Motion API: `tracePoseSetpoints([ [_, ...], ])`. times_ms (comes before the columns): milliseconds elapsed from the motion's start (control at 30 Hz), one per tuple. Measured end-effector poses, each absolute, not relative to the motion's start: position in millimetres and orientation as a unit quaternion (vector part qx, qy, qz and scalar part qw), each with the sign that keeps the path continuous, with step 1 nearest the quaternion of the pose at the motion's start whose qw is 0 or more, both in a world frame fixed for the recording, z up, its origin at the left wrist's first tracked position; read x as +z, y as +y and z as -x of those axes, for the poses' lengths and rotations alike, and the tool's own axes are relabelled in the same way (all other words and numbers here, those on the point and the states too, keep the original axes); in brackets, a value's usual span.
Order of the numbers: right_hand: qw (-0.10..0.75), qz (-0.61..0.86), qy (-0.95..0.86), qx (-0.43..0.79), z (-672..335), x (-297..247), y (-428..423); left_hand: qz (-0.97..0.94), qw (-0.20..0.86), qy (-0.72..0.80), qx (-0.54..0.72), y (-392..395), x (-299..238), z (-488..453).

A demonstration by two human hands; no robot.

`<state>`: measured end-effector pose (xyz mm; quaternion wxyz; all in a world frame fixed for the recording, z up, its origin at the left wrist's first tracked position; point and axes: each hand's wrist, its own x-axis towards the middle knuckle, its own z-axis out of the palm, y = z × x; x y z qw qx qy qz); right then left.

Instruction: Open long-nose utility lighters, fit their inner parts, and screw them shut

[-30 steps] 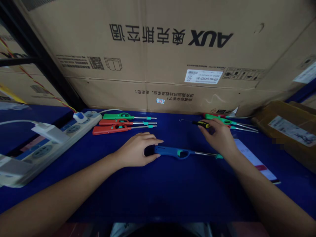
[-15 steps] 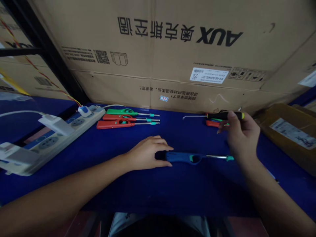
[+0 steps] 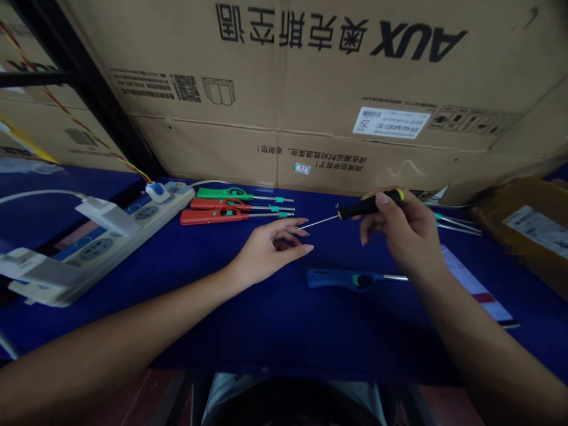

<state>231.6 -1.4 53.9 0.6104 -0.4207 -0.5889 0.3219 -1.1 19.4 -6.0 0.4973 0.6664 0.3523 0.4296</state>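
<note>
Pinching a screwdriver [image 3: 368, 206] in its grip, the right hand [image 3: 406, 236] aims the shaft leftward at the left hand's [image 3: 270, 251] spread fingers; a blue lighter [image 3: 350, 278] lies lengthwise on the table [image 3: 284, 331] below.

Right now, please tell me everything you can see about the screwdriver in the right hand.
The screwdriver has a black handle with a yellow band at its butt end and a thin, bright metal shaft. The right hand holds it by the handle, above the blue table, nearly level, shaft pointing toward the left hand. The tip ends close above the left fingers; whether it touches them is unclear. The tip's shape is too small to tell.
</note>
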Motion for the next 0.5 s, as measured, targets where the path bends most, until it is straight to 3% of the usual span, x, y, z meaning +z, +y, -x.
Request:
tracePoseSetpoints([
  [500, 0.647, 0.432, -0.527, 0.343, -230.9, 33.0, 1.0, -0.659, 0.483, 0.374, 0.438, 17.5, -3.6, 0.9],
])
